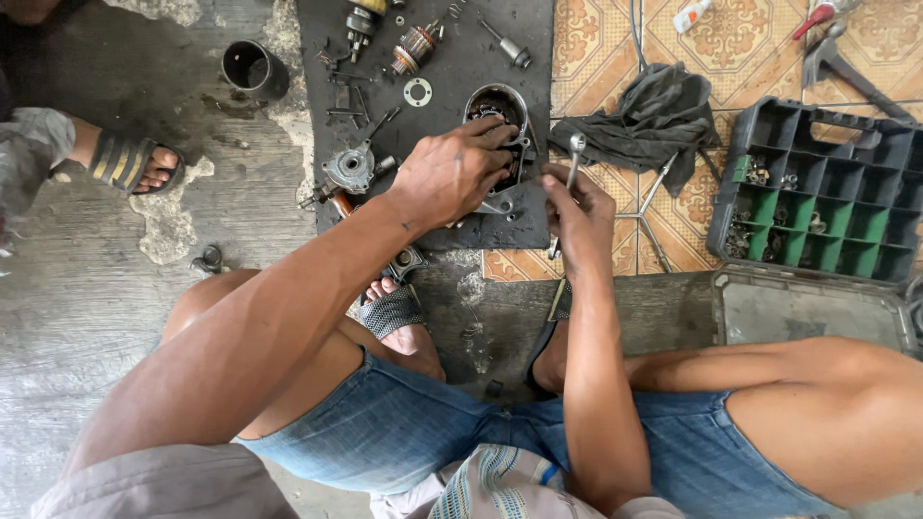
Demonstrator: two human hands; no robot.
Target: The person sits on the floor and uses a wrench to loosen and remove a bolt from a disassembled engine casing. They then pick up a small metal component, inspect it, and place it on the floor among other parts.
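Black rubber mat (461,77) lies on the floor and carries the loose parts, likely to keep small pieces from rolling off. Metal housing (500,120), oval and open-topped, sits at the mat's lower right. Left hand (452,173) rests on the housing rim, fingers curled into the opening, apparently steadying it. Right hand (577,207) is closed around a chrome ratchet handle (574,154), head up, just right of the housing.

On the mat: armature (415,48), flat washer (417,91), round gear cover (349,168), all apart from one another.

Dark rag (654,120) lies on the patterned tile. Black case with green compartments (817,192) stands open at right, small fasteners sorted in several cells. White tube with orange cap (690,14) lies at top; label too small to make out. Dark cylinder (252,67) stands on concrete, upper left.
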